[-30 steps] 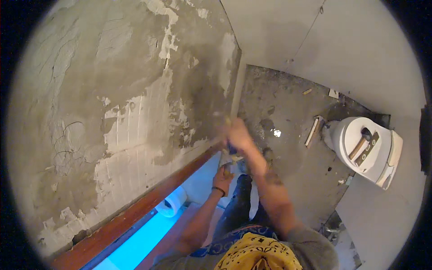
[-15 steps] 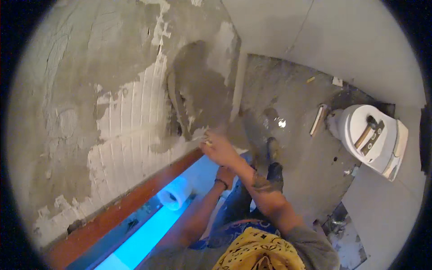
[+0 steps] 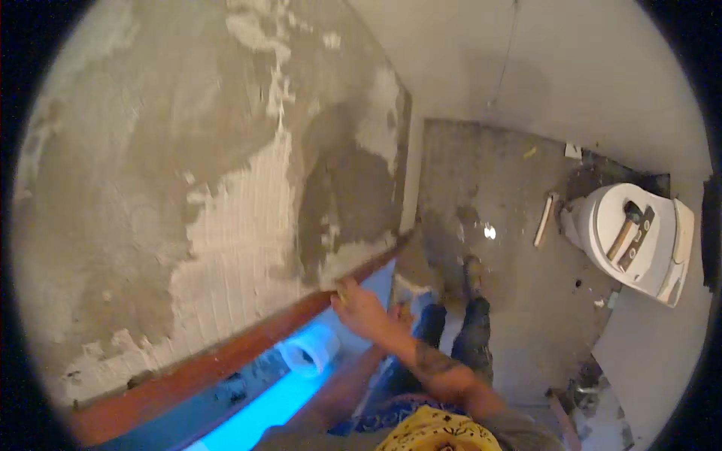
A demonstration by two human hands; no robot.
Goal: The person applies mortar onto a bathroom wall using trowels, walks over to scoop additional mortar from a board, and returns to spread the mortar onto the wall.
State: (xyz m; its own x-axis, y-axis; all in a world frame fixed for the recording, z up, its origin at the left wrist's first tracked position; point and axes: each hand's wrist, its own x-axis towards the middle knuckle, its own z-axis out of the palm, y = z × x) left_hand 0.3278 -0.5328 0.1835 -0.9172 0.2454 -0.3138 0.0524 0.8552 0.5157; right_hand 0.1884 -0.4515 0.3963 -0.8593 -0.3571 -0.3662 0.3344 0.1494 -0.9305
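Note:
My right hand [image 3: 359, 307] reaches over a long red-brown strip [image 3: 218, 350] along the foot of the wall. Its fingers are bent together at the strip's edge; a small yellow spot shows among them, too small to name. My left hand [image 3: 404, 316] is mostly hidden behind the right forearm, so its fingers cannot be read. Below the strip lies a surface lit bright blue [image 3: 252, 410], with a white roll-shaped piece [image 3: 310, 351], hollow in the middle, beside my arms. Ridged pale adhesive [image 3: 241, 225] covers part of the grey wall above the strip.
At the right stands a white toilet bowl [image 3: 611, 197] with a wooden-handled hammer [image 3: 624, 233] and a dark flat tool with holes [image 3: 638, 239] on it. A pale narrow bar [image 3: 544, 219] lies on the wet grey floor [image 3: 519, 301]. Debris [image 3: 594, 391] sits at the lower right.
The view has shifted. My right hand is lower against the wall, at the strip's edge. The strip now shows past it to the corner, and my left hand is more hidden.

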